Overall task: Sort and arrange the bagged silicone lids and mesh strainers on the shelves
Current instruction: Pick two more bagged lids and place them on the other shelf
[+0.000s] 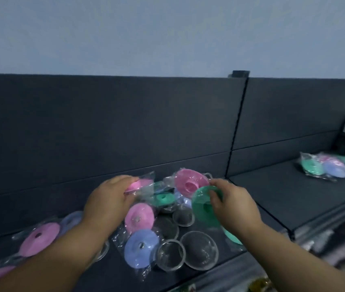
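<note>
Left hand (109, 199) pinched a bagged pink lid (139, 185), right hand (233, 204) held a green lid (204, 209), grip closed on each, over strainers (199, 250) on a dark shelf (283, 192)

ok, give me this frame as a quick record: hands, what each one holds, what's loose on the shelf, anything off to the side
left hand: gripping a bagged pink lid
right hand: gripping a bagged green lid
shelf: dark, holds a loose pile between the hands
pile: pink lid, blue lid, clear-rimmed mesh strainers
near left: pink lid in bag, partly under the left forearm
far right: separate heap of bagged lids, blurred
</note>
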`<move>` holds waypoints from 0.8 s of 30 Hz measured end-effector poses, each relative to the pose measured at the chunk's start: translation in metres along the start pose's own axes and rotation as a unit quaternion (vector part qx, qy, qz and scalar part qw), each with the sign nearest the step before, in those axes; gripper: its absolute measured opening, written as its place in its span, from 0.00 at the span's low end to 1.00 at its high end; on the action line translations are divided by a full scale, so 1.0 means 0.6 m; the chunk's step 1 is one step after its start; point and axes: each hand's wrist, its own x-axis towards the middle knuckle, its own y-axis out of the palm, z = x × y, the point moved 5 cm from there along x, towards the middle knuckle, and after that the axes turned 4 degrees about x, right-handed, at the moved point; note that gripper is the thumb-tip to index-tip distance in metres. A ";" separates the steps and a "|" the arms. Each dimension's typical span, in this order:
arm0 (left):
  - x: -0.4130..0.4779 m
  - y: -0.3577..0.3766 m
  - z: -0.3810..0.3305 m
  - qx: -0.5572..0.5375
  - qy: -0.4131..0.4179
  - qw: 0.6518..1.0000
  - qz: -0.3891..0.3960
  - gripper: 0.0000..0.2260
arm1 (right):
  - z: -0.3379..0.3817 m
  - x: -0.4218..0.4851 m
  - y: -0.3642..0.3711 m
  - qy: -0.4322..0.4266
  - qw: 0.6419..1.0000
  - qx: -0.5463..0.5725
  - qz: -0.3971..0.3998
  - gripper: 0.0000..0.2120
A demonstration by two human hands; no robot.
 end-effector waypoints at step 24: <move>-0.166 0.471 -0.800 -0.229 0.051 0.943 0.238 0.14 | -0.738 -0.297 -0.466 0.344 0.934 -0.081 -0.052 0.13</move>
